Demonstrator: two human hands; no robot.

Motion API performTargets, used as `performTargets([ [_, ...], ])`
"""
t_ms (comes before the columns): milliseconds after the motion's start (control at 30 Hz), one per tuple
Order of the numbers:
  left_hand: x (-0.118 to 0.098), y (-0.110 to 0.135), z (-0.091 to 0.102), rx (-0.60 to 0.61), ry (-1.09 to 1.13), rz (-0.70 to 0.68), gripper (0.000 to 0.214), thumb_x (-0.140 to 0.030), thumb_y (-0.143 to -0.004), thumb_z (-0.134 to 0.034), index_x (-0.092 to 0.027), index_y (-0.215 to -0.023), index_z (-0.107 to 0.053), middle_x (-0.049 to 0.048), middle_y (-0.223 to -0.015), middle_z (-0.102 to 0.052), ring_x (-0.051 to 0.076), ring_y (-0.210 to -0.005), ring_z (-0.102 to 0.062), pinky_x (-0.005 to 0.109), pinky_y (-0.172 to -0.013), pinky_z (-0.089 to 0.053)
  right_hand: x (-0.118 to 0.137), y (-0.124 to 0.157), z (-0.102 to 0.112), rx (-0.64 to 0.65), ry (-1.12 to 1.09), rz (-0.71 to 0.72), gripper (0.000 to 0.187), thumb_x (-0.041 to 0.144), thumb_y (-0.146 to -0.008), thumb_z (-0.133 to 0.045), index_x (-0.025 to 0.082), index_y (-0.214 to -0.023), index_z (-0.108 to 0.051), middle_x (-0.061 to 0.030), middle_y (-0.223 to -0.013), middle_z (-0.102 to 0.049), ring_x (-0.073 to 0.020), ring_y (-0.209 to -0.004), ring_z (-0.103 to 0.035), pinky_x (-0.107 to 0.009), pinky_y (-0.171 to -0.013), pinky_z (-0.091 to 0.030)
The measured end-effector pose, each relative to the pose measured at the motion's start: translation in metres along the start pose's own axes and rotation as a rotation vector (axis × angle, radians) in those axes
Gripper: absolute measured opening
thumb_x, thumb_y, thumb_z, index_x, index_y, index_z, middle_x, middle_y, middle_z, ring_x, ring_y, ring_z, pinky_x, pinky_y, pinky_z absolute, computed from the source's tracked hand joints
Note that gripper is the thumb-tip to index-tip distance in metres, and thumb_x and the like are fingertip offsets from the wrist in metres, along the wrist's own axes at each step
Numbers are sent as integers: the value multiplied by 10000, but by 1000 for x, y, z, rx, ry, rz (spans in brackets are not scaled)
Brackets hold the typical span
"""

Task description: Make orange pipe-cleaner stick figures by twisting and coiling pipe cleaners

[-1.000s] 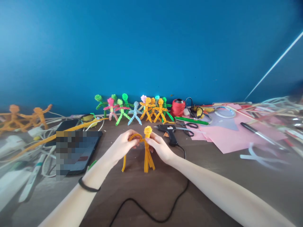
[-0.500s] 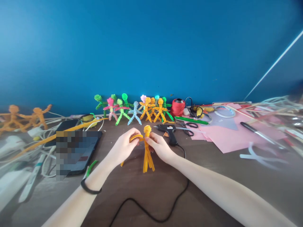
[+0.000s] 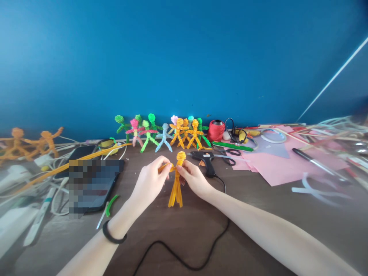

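My right hand (image 3: 193,175) pinches an orange pipe-cleaner figure (image 3: 177,191) just below its wound head. Loose orange strands hang from the body like a skirt, above the table. With thumb and fingertips, my left hand (image 3: 153,172) grips an orange pipe cleaner (image 3: 163,167) at the figure's left side, by the arm. The fingers partly cover this strand and the figure's upper body. A black glue gun (image 3: 205,158) lies just behind my right hand.
Several finished pipe-cleaner figures (image 3: 148,142) stand along the blue wall. A phone (image 3: 97,184) and tangled cables lie at left; at right are pink paper (image 3: 273,168), a marker (image 3: 307,161) and a red spool (image 3: 216,131). The glue gun's cord (image 3: 184,264) crosses the table in front.
My left hand has shifted slightly, and the loop of pipe cleaner it holds is now drawn in closer to the figure. The figure tilts, its hanging strands swung to the left.
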State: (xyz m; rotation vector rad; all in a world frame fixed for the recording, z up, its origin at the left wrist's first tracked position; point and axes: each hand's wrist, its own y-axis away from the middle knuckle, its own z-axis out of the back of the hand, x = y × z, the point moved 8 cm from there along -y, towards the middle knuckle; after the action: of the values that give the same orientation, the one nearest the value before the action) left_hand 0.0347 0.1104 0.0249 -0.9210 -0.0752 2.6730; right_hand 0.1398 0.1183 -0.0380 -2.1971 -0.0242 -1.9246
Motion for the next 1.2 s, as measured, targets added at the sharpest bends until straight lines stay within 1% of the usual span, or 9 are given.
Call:
performTargets([
  [133, 2, 0, -1, -2, 74, 29, 176, -365, -811, -388, -225, -789, -491, -43, -662, -624, 103, -457, -522, 215, -520, -379, 1, 0, 3, -22, 44, 5, 292, 446, -780, -466, 179, -681, -401, 55, -546, -419, -69, -453, -425, -219, -440, -364],
  [300, 4, -1, 2, -45, 4, 23, 172, -348, -799, -402, -223, -805, -520, -35, -663, -615, 122, -491, -543, 231, -546, -376, 1, 1, 0, 28, 76, 21, 244, 395, -789, -460, 171, -695, -438, 45, -583, -419, -69, -472, -422, -214, -447, -358],
  [400, 4, -1, 1, -46, -14, 36, 220, -385, -811, -374, -224, -795, -524, -37, -640, -613, 127, -484, -532, 235, -536, -364, 0, 2, 1, 22, 109, 25, 208, 355, -788, -458, 167, -700, -447, 47, -565, -414, -70, -467, -404, -212, -447, -344],
  [533, 3, -1, -1, -40, 47, 45, 247, -386, -830, -334, -225, -794, -517, -37, -666, -640, 118, -453, -515, 234, -533, -364, -3, 1, 5, -10, 147, 8, 169, 320, -776, -460, 162, -715, -458, 49, -542, -416, -75, -465, -395, -210, -439, -328],
  [700, 6, -1, -6, 7, 154, 71, 203, -370, -808, -384, -218, -803, -518, -38, -678, -634, 102, -430, -491, 225, -512, -368, -6, 0, 7, -42, 139, -10, 143, 296, -763, -462, 154, -749, -476, 44, -563, -432, -72, -467, -393, -208, -437, -324],
  [867, 6, 0, -15, 92, 193, 59, 213, -369, -776, -429, -203, -759, -562, -21, -681, -616, 125, -530, -528, 228, -532, -376, -7, -1, 9, -68, 94, -7, 150, 294, -760, -467, 166, -687, -441, 52, -551, -406, -67, -458, -388, -208, -434, -318],
  [967, 8, -1, -18, 120, 154, 46, 213, -353, -757, -452, -194, -762, -593, -4, -705, -630, 153, -594, -547, 250, -572, -383, -6, -2, 9, -62, 51, -13, 177, 307, -762, -462, 171, -657, -419, 56, -533, -398, -64, -438, -380, -210, -424, -305],
  [1100, 7, -5, -20, 156, 162, -22, 225, -350, -750, -468, -184, -755, -620, 18, -825, -650, 183, -732, -571, 267, -662, -399, -7, -2, 8, -57, -44, -67, 194, 334, -743, -485, 168, -658, -434, 62, -510, -395, -60, -424, -363, -209, -419, -288],
  [1200, 5, -7, -21, 192, 159, -77, 231, -358, -757, -472, -187, -744, -626, 16, -829, -652, 191, -781, -570, 283, -718, -400, -10, -2, 7, -42, -132, -113, 205, 347, -721, -519, 163, -654, -454, 64, -507, -402, -56, -435, -352, -204, -426, -272],
])
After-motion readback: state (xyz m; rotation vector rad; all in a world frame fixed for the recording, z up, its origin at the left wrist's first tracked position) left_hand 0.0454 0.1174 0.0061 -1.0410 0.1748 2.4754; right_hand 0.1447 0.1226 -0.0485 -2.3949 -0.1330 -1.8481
